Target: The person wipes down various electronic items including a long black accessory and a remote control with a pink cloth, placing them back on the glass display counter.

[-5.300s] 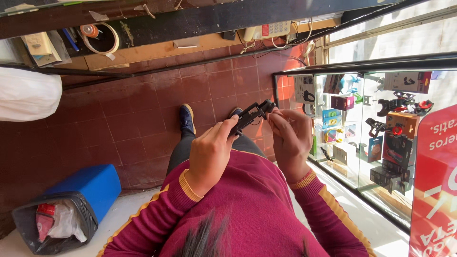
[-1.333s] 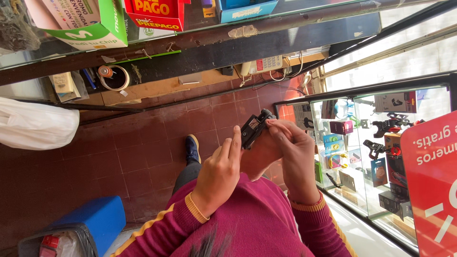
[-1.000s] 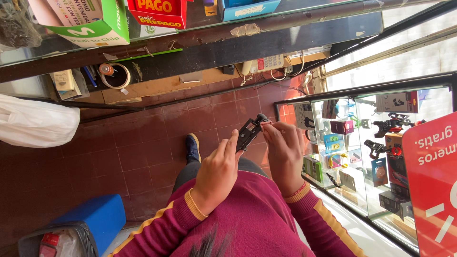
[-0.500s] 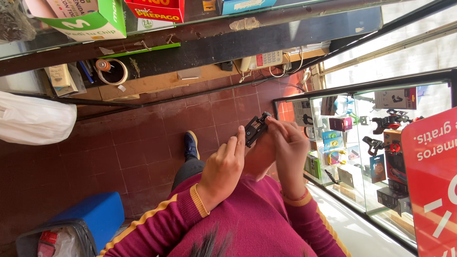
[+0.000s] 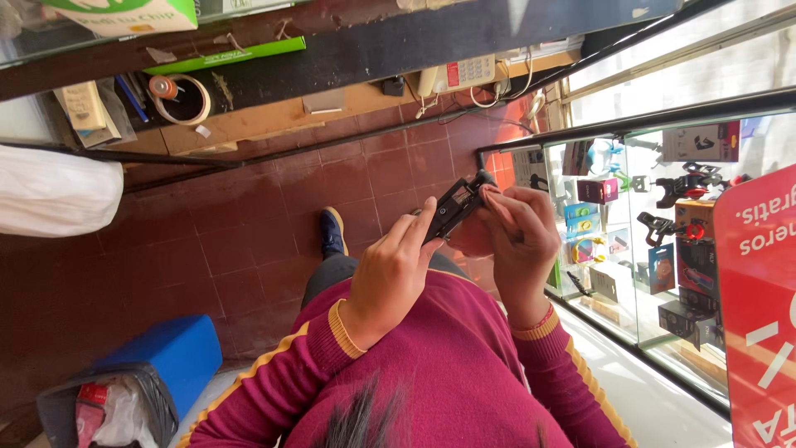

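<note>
The view is upside down, looking past my maroon sleeves with yellow cuffs. My left hand (image 5: 390,278) grips a small black clamp-like holder (image 5: 452,207) by its lower end. My right hand (image 5: 518,245) pinches the holder's upper end with the fingertips. Both hands hold it up over my lap, above the red tiled floor (image 5: 249,224). My shoe (image 5: 332,232) shows beyond the hands.
A glass display case (image 5: 638,241) with small boxed gadgets stands at the right, beside a red sign (image 5: 759,307). A blue bin with a bag (image 5: 124,390) sits at lower left, a white bag (image 5: 54,191) at left. A shelf with a tape roll (image 5: 182,98) and a telephone (image 5: 456,76) runs along the top.
The camera has swung a little, and my hands have turned and shifted the black holder slightly while still gripping it. Both hands stayed on it throughout.
</note>
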